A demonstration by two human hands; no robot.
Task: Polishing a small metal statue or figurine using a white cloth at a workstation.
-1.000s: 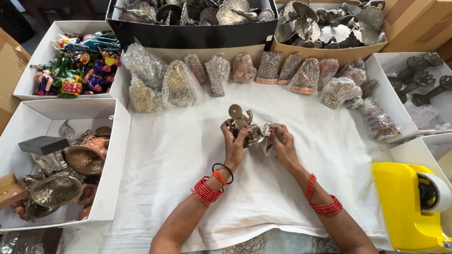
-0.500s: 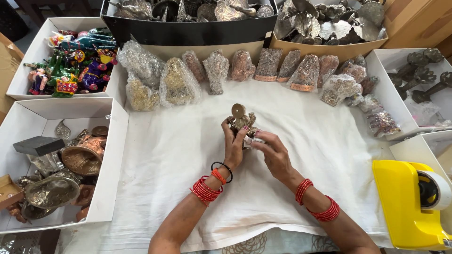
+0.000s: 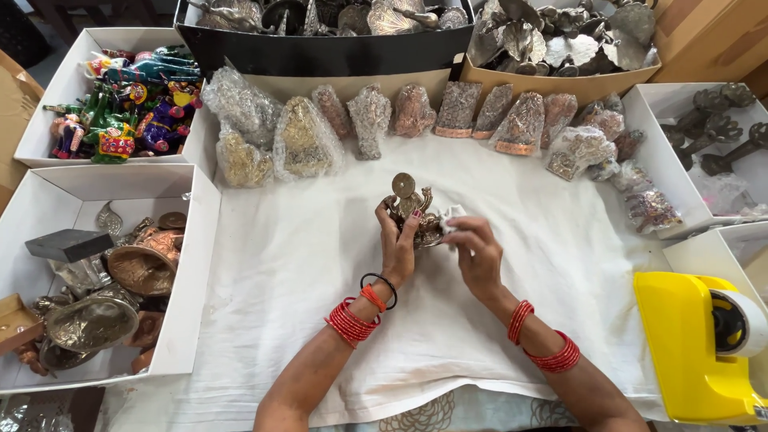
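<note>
Two hands on one brass figurine [image 3: 414, 210], held just above the white cloth [image 3: 280, 280], center of table. Left hand [image 3: 398, 248] grips its base, fingers curled round. Right hand [image 3: 476, 252] pinches a small white scrap [image 3: 450, 219] against its side. I'd keep left grip firm, rub w/ light pressure, turn slowly.

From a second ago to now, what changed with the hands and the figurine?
The right hand slid in from the figurine's right side and now covers its lower right, a bit of white material at its fingertips. The left hand kept its grip on the figurine above the white cloth. The boxes, wrapped pieces and the yellow tape dispenser stayed put.
</note>
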